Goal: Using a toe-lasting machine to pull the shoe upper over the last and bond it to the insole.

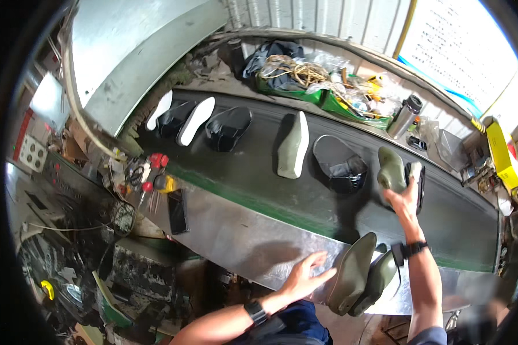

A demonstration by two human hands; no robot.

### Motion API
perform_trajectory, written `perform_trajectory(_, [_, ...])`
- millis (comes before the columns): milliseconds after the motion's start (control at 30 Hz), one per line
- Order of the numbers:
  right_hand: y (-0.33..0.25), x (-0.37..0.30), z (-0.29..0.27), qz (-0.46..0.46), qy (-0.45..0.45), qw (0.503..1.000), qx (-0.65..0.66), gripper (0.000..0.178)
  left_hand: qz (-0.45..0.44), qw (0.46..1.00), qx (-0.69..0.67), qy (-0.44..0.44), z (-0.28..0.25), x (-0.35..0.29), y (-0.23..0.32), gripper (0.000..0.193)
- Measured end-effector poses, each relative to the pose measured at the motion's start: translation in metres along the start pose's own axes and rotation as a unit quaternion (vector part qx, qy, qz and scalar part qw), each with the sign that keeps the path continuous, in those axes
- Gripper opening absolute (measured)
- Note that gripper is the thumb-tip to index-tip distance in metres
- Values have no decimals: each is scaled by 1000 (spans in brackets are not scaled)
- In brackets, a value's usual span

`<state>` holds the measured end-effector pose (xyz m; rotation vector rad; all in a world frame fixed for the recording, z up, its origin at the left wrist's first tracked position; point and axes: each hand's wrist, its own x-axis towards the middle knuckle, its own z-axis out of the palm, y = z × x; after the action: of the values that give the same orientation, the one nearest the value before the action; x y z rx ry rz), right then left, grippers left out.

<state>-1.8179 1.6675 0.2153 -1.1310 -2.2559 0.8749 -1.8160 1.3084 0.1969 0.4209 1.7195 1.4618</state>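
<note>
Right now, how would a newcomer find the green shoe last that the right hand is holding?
Follow the dark conveyor belt toward its right end. There the right hand grips a green shoe last. Unlike the pale last lying mid-belt, this one is lifted, beside a black shoe upper.

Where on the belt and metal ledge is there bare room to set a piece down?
Bare belt lies between the grey-green last and the metal ledge, and right of the right hand. The ledge is bare between the phone and left hand. Crowded: the lasts at the left hand and the back shelf.
</note>
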Motion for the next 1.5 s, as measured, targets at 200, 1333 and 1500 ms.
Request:
perform_trajectory(200, [-122,-212,-53,7,-149,988,40,113,-40,809,-559,-177,-23,23,47,55])
perform_trajectory(1333, [-280,-377,-62,-124,-335,921,154,43,11,954,-279,-104,-218,-169,163,16])
perform_trajectory(1500, [-259,-359,-47,-100,-313,926,188,40,-13,949,-281,-144,-220,-171,153,18])
